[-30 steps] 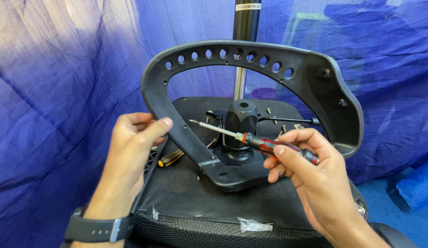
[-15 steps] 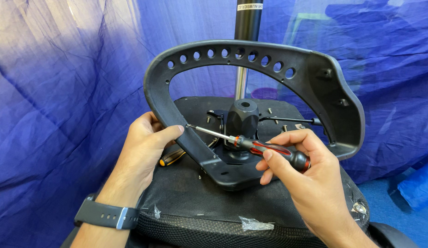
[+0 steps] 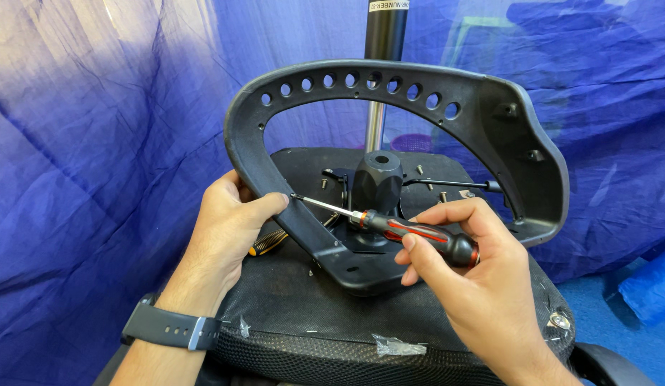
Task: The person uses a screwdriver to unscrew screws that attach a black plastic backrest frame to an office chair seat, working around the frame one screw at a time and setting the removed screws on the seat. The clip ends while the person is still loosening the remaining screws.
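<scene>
Screwdriver (image 3: 411,232) pinched in the right hand (image 3: 475,286), tip meeting the black chair frame (image 3: 254,154) gripped by the left hand (image 3: 229,229); seating the tip squarely appears next.

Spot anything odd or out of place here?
Yes: torn scraps of clear plastic wrap cling to the mesh seat's front edge. A second screwdriver lies half hidden under the black frame by the left hand. Nothing looks broken.
</scene>
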